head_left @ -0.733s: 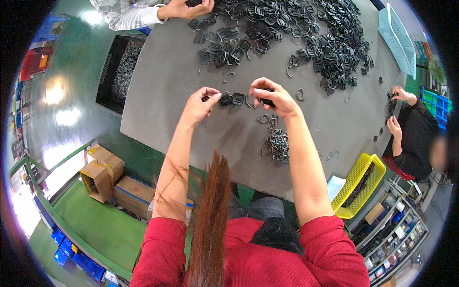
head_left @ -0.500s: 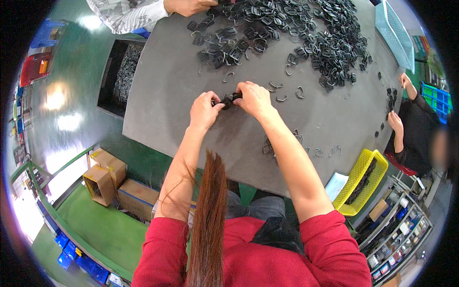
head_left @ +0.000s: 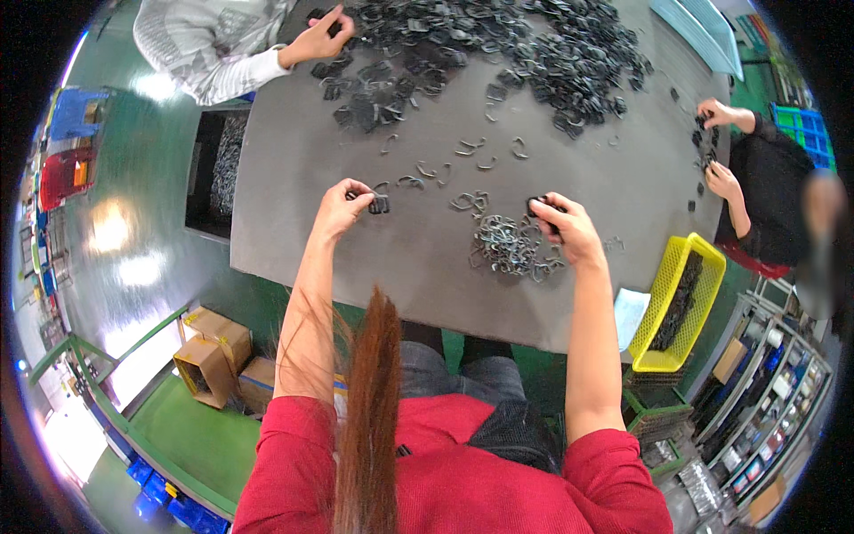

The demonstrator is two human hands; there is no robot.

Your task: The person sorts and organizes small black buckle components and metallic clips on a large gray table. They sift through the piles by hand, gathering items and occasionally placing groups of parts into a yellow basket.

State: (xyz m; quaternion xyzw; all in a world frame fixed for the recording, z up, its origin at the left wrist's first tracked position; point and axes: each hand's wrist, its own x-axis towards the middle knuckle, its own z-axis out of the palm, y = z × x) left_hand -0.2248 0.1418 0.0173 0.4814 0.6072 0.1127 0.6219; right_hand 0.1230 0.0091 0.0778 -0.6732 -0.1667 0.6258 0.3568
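My left hand [head_left: 342, 210] pinches a small black plastic buckle [head_left: 380, 205] by its edge, above the left part of the grey table. Farther right, my right hand [head_left: 569, 230] is closed on another small black plastic piece [head_left: 537, 206], partly covered by the fingers. Just below and left of that hand lies a pile of thin metal hooks [head_left: 509, 245]. Several loose bent hooks [head_left: 466, 147] are scattered between the hands and the far heap of black buckles [head_left: 569, 62].
The grey table [head_left: 302, 196] spreads before me. At its right edge stands a yellow basket [head_left: 640, 356] holding black pieces; a light-blue basket [head_left: 703, 36] is at far right. A co-worker's hand [head_left: 316, 40] works at far left, another's hands [head_left: 725, 182] at right. A black crate [head_left: 203, 169] stands left.
My hands were together at the middle, on black pieces. They have moved apart, left hand leftward, right hand rightward to the metal hooks. The view has shifted somewhat.
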